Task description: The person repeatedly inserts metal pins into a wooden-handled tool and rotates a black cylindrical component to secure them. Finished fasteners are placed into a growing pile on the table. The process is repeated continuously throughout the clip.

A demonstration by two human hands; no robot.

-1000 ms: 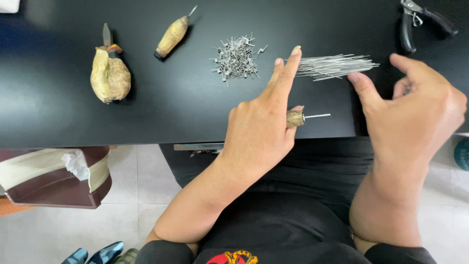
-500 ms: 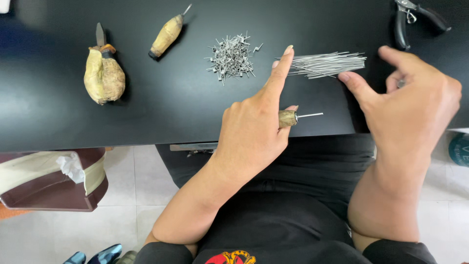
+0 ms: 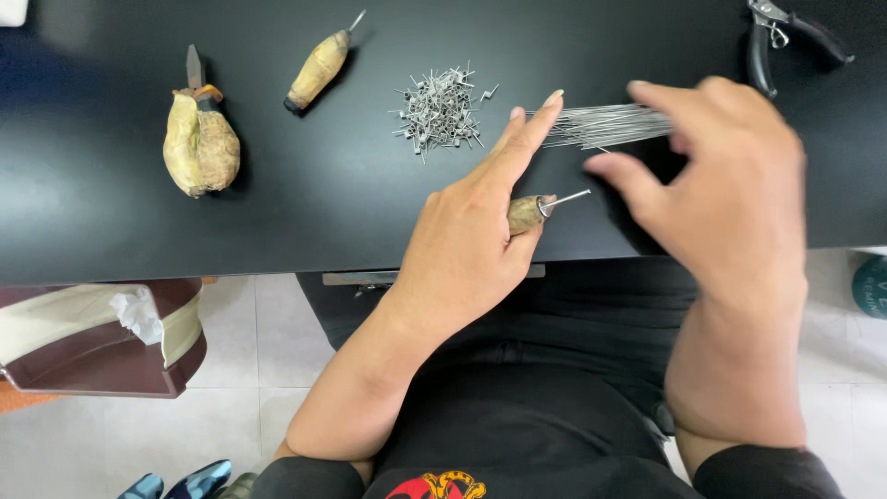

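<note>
My left hand (image 3: pixel 471 245) grips a small wooden-handled tool (image 3: pixel 534 212) whose metal tip points right; its index finger stretches toward a bundle of thin straight metal wires (image 3: pixel 601 125) on the black table (image 3: pixel 305 185). Reaching over that bundle from the right is my right hand (image 3: pixel 721 194), fingers spread and curled, thumb below the wires; I cannot tell whether it touches them. A heap of small bent wire pieces (image 3: pixel 439 111) lies just left of the index fingertip.
A bulky tan-wrapped tool with a blade (image 3: pixel 200 139) and a slimmer tan-handled tool (image 3: pixel 319 69) lie at the left. Black pliers (image 3: pixel 785 37) rest at the top right. A brown and cream box (image 3: pixel 102 337) sits below the table's front edge.
My right hand has swung left and up over the wire bundle, covering its right part. My left hand with the tool has hardly moved.
</note>
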